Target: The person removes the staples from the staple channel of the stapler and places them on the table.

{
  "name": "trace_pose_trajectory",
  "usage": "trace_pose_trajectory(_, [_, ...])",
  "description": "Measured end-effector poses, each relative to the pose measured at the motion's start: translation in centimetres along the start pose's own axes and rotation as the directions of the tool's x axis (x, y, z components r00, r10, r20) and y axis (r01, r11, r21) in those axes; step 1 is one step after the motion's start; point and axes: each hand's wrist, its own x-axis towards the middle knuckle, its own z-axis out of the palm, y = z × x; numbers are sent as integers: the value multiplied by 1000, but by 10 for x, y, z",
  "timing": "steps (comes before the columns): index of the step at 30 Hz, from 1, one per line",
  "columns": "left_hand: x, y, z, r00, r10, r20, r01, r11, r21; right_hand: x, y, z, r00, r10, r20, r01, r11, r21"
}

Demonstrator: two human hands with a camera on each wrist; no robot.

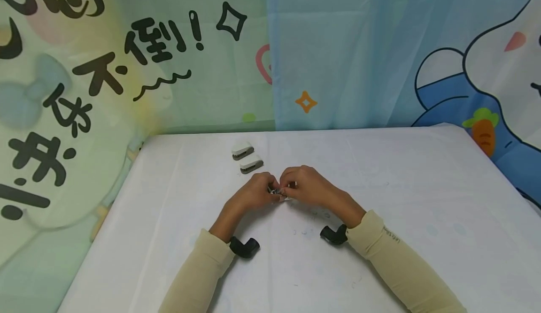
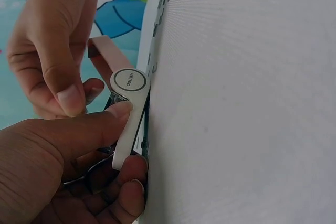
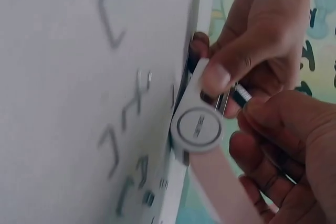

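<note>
My left hand grips a small white stapler, its thumb on the body and fingers curled beneath. The stapler is swung open at its round, labelled pivot, and its top arm stands away from the body. Close beside it, my right hand pinches a short strip of staples between thumb and fingers, near the exposed metal channel. In the left wrist view the right hand's fingertips hide this strip. Fingers cover much of the stapler in the head view.
Two more white-and-grey staplers sit side by side on the white-covered table, just beyond the left hand. Several loose staples lie scattered on the cloth near the right wrist. Printed curtains hang behind the table.
</note>
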Motion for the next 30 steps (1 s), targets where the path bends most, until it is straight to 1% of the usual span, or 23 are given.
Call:
trace_pose_trajectory(4, [0,0,0,1000,-4,2,4,1000,-5,-1,8,-4,1000,6,-27,-3,993,115])
trace_pose_trajectory(8, [1,0,0,1000,-1,3,1,1000,-15,-3,17,-7,997,27,-78,-14,988,155])
trace_pose_trajectory(11, [1,0,0,1000,4,5,-4,1000,-20,-5,23,-8,991,62,-117,-42,984,171])
trace_pose_trajectory(14, [1,1,0,1000,4,6,-4,1000,-10,-8,29,-9,978,132,-159,-97,973,209])
trace_pose_trajectory(16, [1,1,0,1000,6,5,-6,1000,-3,-10,32,-10,962,189,-195,-138,959,247])
trace_pose_trajectory(18, [1,0,1,1000,13,2,-13,1000,3,-11,36,-11,940,247,-237,-174,941,290])
trace_pose_trajectory(22, [1,0,2,1000,20,-2,-20,1000,4,-14,47,-14,894,323,-310,-211,915,345])
trace_pose_trajectory(24, [1,0,2,1000,15,-2,-15,1000,0,-16,54,-15,876,355,-327,-236,906,350])
trace_pose_trajectory(26, [1,1,2,1000,8,-1,-8,1000,-5,-18,61,-15,851,398,-341,-276,894,354])
trace_pose_trajectory(30, [0,1,1,1000,-5,-5,5,1000,-2,-21,72,-16,800,490,-348,-358,854,378])
